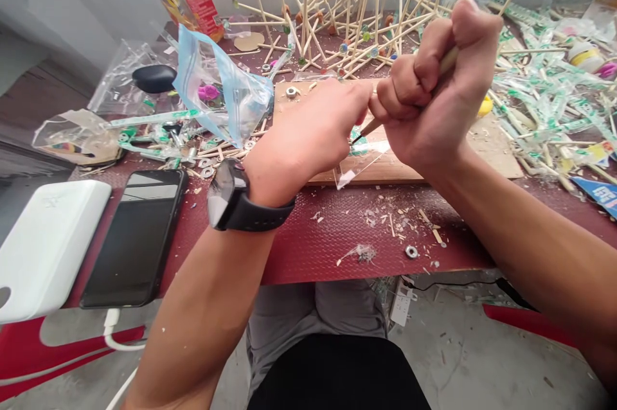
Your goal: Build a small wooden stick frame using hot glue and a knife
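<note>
My right hand [429, 89] is closed in a fist around a slim wooden-handled tool [378, 122]. Its dark, narrow tip points down and left onto a clear plastic piece [369, 156] with green print. Close beside that tip, my left hand [318, 124] has its fingers curled over the plastic piece, which it holds down; its fingertips are mostly hidden. Beneath both hands lies a flat wooden board [409, 172]. A metal nut [292, 92] sits on the board's far left part. On my left wrist is a black watch [229, 195].
Stick structures [337, 11] with coloured joints stand behind the board. Green-printed plastic strips [549, 95] pile up at right. A blue-edged bag [222, 85], a phone [137, 236] and a white power bank [48, 243] are at left. Another nut [411, 252] lies near the table's front edge.
</note>
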`<state>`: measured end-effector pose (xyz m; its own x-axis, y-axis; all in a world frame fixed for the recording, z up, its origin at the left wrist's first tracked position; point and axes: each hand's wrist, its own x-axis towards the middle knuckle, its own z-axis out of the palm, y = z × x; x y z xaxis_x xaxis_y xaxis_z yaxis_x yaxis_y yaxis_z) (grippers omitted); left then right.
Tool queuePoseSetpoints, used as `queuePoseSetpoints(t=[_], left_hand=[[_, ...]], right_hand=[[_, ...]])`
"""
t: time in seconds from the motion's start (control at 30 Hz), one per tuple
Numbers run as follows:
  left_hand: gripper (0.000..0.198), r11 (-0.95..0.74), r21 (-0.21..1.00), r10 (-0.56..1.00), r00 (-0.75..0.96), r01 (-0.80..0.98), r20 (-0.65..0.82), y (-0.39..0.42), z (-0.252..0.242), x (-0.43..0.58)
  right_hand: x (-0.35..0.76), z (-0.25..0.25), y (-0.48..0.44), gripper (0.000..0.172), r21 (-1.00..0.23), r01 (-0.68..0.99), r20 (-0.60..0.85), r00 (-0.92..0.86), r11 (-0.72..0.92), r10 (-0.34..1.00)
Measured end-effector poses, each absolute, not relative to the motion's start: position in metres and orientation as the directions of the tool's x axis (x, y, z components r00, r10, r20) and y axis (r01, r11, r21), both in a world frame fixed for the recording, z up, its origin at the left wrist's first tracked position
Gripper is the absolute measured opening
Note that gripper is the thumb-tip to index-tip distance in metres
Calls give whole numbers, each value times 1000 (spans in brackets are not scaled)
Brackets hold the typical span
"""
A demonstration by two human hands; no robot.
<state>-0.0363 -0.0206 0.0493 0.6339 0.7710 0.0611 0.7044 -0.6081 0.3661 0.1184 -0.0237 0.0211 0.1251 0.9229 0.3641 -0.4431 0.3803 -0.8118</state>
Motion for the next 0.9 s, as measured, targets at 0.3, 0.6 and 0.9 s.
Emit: queuePoseSetpoints(t=[0.3, 0.6, 0.9], left_hand=[[46, -601, 315, 785, 616, 734, 62, -21, 51, -34], [39, -634, 330, 756, 650, 699, 75, -10, 43, -35], [38, -614, 338, 772, 632, 713, 71, -18, 52, -32]], right_hand=[[112, 22, -27, 85, -807, -466, 336, 146, 364, 931], [110, 22, -26, 83, -842, -398, 313, 192, 366, 930], [107, 25, -27, 88, -862, -354, 299, 223, 362, 928]])
